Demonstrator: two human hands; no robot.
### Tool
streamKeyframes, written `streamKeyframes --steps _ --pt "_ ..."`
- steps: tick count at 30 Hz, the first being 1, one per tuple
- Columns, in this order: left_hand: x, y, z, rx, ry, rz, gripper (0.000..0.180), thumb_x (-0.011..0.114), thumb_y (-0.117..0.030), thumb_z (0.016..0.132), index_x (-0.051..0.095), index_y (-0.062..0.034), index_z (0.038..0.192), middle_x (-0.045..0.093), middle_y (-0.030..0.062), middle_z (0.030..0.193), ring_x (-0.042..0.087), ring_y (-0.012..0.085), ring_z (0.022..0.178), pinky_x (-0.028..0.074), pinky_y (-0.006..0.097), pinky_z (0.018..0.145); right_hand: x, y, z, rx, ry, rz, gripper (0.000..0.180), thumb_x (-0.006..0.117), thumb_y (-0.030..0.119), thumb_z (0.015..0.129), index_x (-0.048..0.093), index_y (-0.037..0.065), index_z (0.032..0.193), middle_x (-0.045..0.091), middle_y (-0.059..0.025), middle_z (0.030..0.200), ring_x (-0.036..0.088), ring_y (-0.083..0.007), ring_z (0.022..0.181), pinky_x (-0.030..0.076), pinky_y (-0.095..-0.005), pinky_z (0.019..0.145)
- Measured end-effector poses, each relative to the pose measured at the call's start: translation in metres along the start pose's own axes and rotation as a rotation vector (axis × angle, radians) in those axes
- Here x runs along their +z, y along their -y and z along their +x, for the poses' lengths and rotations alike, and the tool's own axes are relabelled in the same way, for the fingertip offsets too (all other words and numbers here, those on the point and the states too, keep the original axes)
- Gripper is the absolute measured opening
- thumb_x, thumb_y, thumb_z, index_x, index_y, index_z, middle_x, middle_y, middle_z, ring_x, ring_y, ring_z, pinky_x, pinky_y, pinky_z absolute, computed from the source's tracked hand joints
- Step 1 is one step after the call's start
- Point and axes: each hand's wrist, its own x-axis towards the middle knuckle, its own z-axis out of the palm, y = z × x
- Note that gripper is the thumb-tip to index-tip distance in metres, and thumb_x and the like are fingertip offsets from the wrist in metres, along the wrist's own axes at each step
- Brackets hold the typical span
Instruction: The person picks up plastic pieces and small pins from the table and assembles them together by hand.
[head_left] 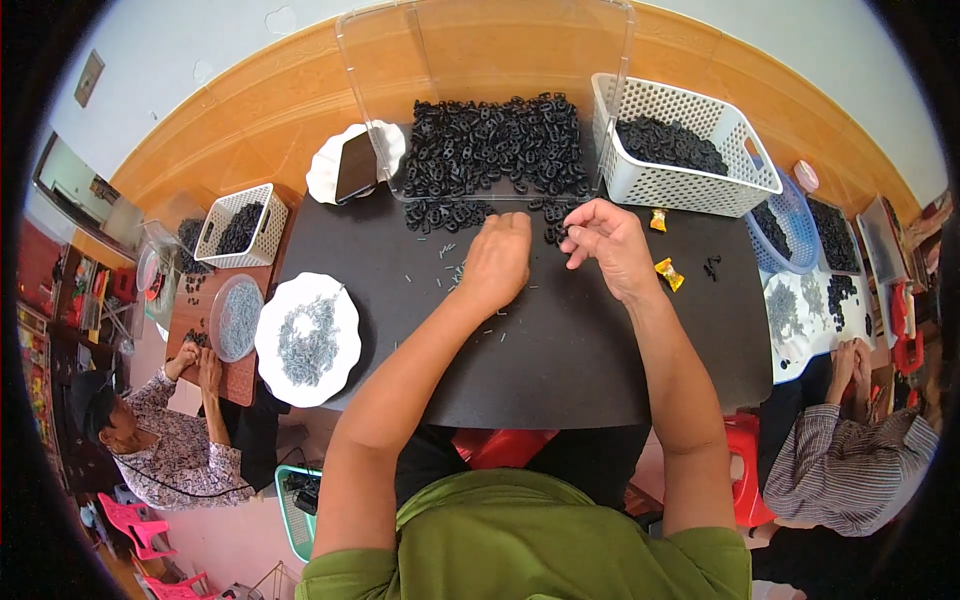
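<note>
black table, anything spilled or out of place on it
Yes. Small grey pins lie scattered loose on the black table by the left hand, away from the white plate that holds the rest. Two yellow wrapped sweets sit among the parts.

A white plate of small grey metal pins sits at the left edge of the black table. A phone rests on another white plate. Two yellow wrapped sweets lie at right. A person in a patterned shirt works nearby.
</note>
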Motion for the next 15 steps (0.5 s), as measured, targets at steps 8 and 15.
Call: streamKeyframes --steps 8,15 --pt "-0.036 0.008 -0.017 -0.490 0.152 -1.074 0.004 0.059 0.000 0.078 0.059 -0.0012 0.082 0.056 -0.0037 0.072 0.048 0.0029 0.061 0.038 0.017 0.053 0.012 0.001 -0.006 0.023 0.061 -0.003 0.007 0.050 0.001 0.082 0.053 -0.002 0.087 0.056 -0.0072 0.073 0.056 -0.0109 0.057 0.047 -0.0217 0.045" --pt "-0.034 0.007 -0.021 -0.519 0.160 -1.473 0.004 0.056 -0.005 0.083 0.059 -0.0026 0.084 0.054 -0.0014 0.072 0.047 0.0050 0.064 0.038 0.018 0.056 0.033 0.008 -0.015 0.044 0.057 0.018 0.006 0.048 0.002 0.085 0.049 -0.001 0.090 0.055 -0.0071 0.073 0.054 -0.0095 0.050 0.044 -0.0202 0.040"
